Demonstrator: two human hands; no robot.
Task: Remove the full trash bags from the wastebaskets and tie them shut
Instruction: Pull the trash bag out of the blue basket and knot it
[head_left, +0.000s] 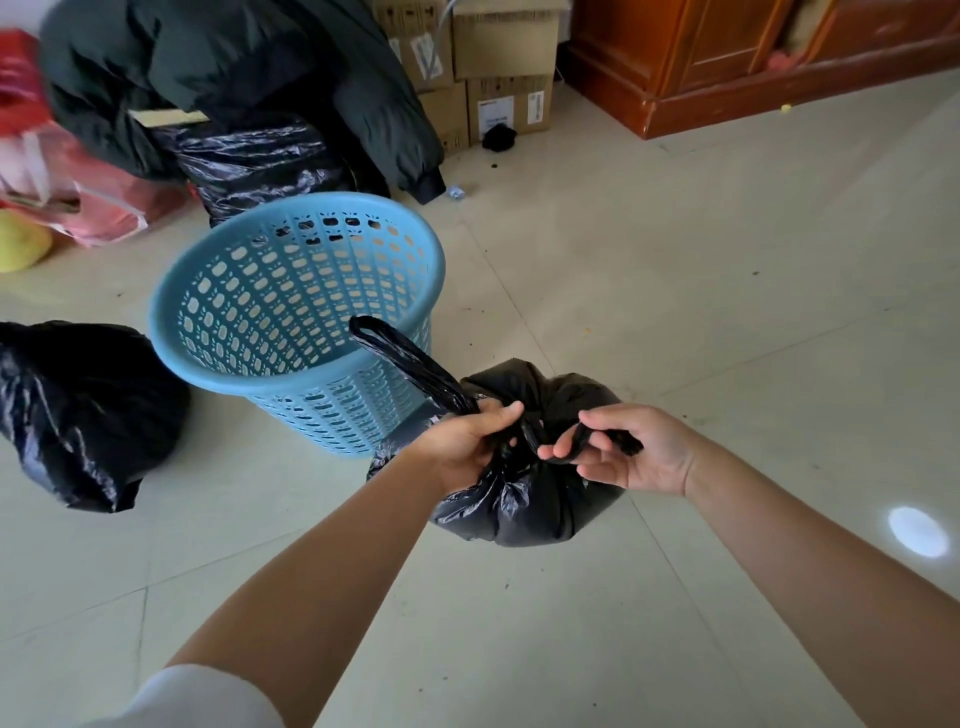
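Observation:
A full black trash bag (524, 504) sits on the tiled floor in front of me, its top gathered into two handle strips. My left hand (467, 441) grips one strip, whose loop (400, 358) sticks up toward the basket. My right hand (631, 449) pinches the other strip between thumb and fingers; the two strips cross between my hands. A light blue perforated wastebasket (296, 312) stands just behind the bag, with no liner in it. A second full black bag (78, 410) lies on the floor at the left.
Behind the basket a dark jacket (234, 67) drapes over another black bag (254, 161). Red and pink bags (62, 192) pile at the far left. Cardboard boxes (498, 73) and a wooden cabinet (753, 57) line the back wall. Tiled floor (727, 291) stretches to the right.

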